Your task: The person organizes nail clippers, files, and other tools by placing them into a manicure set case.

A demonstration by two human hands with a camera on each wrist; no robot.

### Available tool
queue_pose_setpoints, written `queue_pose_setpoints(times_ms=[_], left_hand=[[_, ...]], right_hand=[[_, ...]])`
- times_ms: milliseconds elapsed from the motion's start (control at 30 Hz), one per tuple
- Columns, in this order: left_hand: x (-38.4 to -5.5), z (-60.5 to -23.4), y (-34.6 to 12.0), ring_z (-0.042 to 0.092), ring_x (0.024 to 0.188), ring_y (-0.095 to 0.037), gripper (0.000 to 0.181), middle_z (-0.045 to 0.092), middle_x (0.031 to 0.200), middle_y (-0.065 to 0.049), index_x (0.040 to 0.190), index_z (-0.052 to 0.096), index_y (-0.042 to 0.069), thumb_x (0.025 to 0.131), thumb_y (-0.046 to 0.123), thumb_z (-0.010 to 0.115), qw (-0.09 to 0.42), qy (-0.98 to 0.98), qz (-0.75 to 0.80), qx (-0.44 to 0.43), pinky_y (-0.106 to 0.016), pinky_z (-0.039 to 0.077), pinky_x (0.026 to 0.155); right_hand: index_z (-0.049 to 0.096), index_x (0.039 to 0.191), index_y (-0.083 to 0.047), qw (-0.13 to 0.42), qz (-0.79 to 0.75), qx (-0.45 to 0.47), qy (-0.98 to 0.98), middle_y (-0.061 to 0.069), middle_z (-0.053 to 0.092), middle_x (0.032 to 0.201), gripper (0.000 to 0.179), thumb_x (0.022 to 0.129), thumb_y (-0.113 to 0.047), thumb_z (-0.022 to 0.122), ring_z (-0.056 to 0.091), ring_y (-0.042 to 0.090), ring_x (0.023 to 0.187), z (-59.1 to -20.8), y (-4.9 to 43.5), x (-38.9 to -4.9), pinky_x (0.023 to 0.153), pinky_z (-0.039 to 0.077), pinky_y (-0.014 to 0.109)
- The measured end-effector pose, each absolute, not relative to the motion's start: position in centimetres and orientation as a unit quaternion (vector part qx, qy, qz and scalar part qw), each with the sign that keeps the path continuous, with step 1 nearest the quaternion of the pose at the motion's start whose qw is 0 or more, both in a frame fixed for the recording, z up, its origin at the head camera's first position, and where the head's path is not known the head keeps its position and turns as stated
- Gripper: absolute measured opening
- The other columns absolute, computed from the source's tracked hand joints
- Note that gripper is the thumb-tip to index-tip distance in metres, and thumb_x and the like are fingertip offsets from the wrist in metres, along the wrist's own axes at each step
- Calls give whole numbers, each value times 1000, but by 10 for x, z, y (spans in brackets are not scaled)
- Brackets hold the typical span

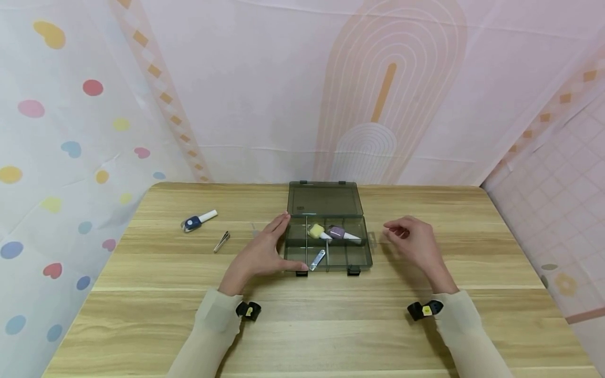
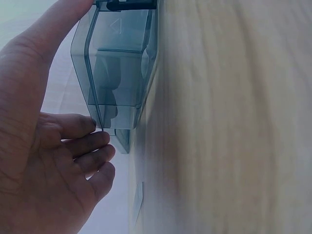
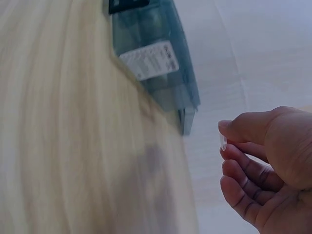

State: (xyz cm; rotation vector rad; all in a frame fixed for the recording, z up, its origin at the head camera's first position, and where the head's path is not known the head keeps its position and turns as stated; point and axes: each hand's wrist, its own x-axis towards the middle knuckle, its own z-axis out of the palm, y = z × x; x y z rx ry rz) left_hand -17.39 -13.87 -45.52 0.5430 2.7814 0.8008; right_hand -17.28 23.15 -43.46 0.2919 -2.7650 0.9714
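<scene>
A smoky see-through compartment box lies with its lid raised at the back. Inside are a yellow nail polish bottle, a purple nail polish bottle and a nail clipper. My left hand rests against the box's left side, fingers extended, thumb along the front edge; its fingertips meet the rim in the left wrist view. To the right of the box, my right hand pinches a small clear piece between thumb and index finger; its kind cannot be told.
On the wooden table to the left lie a dark blue nail polish bottle with a white cap and another nail clipper. A small clear flat piece lies beside my left hand. A patterned cloth hangs behind the table.
</scene>
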Motion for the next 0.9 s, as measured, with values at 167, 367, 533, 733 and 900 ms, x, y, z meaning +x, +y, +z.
queue_pose_setpoints(times_ms=[167,367,533,733,900], left_hand=[[-175,-455,-138,16,160,-32,139,6,175,-4,166,11,11,66,82,76,100,939,272,184,-53,31,125],[-176,-455,-139,15,160,-31,139,6,175,-4,166,11,12,66,82,77,101,939,273,184,-53,30,125],[-176,-455,-139,15,160,-31,139,6,175,-4,166,11,11,66,82,77,101,938,273,187,-53,30,125],[-176,-456,-139,14,160,-31,139,6,175,-4,166,10,11,66,82,77,101,937,276,187,-53,30,125],[-175,-455,-139,14,160,-31,140,6,175,-4,166,10,11,65,81,78,102,937,279,185,-54,30,125]], right_hand=[[80,105,-3,100,344,116,-926,9,74,94,16,93,-14,76,65,18,78,-429,220,-175,69,54,22],[80,103,-2,103,355,145,-918,9,74,91,14,92,-11,77,66,18,77,-425,207,-177,70,57,27],[80,102,-3,97,362,163,-913,7,73,90,13,92,-11,78,66,16,78,-424,197,-178,70,58,27],[79,103,-3,92,366,184,-908,6,74,93,14,92,-10,77,66,16,80,-422,185,-177,71,57,25],[79,103,-2,91,367,205,-903,6,73,92,13,92,-8,77,65,15,80,-420,173,-177,70,57,26]])
